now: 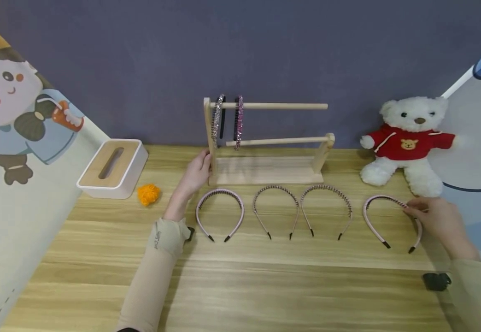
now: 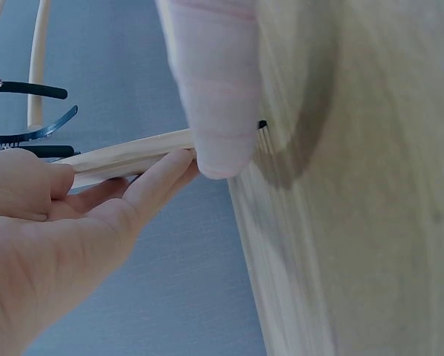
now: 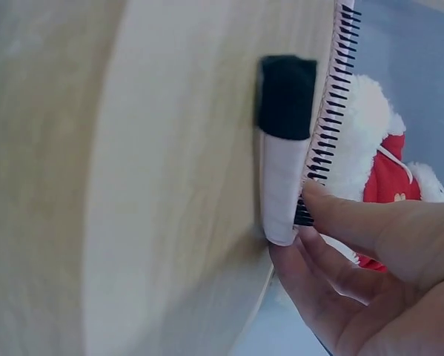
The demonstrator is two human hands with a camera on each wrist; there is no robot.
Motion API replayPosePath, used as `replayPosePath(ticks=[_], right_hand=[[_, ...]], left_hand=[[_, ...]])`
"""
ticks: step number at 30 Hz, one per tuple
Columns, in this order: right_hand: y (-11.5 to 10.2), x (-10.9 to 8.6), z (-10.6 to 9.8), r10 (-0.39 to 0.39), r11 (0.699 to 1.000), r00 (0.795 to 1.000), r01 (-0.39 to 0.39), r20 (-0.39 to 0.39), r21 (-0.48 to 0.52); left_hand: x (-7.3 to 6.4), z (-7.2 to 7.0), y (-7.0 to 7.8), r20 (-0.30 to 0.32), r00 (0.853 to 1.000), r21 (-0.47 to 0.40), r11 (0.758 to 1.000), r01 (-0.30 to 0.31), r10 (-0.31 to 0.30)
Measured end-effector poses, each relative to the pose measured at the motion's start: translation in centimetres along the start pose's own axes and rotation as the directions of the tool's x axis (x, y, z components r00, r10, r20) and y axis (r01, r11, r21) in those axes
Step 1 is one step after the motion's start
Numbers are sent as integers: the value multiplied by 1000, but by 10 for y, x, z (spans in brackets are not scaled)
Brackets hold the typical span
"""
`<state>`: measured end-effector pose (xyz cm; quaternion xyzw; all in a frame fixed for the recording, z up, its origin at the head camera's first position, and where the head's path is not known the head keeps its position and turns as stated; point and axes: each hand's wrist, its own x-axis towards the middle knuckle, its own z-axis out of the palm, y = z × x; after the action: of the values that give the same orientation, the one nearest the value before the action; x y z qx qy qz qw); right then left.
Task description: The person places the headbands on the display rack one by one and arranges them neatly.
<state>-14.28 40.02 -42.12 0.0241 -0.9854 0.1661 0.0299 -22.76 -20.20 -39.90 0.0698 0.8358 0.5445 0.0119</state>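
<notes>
A wooden headband rack (image 1: 267, 171) with two horizontal bars stands at the back of the table. My left hand (image 1: 196, 174) holds its left upright near the base; in the left wrist view, thumb and fingers lie around the wooden post (image 2: 125, 157). Two glittery headbands, one silver (image 1: 217, 121) and one pink (image 1: 239, 121), hang on the rack's left end. At the far right, my right hand (image 1: 439, 223) pinches the side of a light pink headband (image 1: 367, 216). In the right wrist view, that headband (image 3: 281, 185) shows a black end tip and dark inner teeth.
Between the hands lie a pink headband (image 1: 199, 210) and two thinner beaded ones (image 1: 255, 208) (image 1: 350, 207). A white teddy bear (image 1: 414, 138) in a red top sits behind my right hand. On the left are a tissue box (image 1: 120, 184) and an orange pom-pom (image 1: 148, 194).
</notes>
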Motion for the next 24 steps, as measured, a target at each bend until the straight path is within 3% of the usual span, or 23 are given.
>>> replayPosePath(ticks=[6,24], right_hand=[[-1,1,1,22,1000,1000,-22,0,-6],[-4,3,1,-27,1000,996,26,-90,-11]], left_hand=[[2,0,0,12,1000,-3,1000,7,-7],[-1,2,1,3,1000,-26,1000,-4,4]])
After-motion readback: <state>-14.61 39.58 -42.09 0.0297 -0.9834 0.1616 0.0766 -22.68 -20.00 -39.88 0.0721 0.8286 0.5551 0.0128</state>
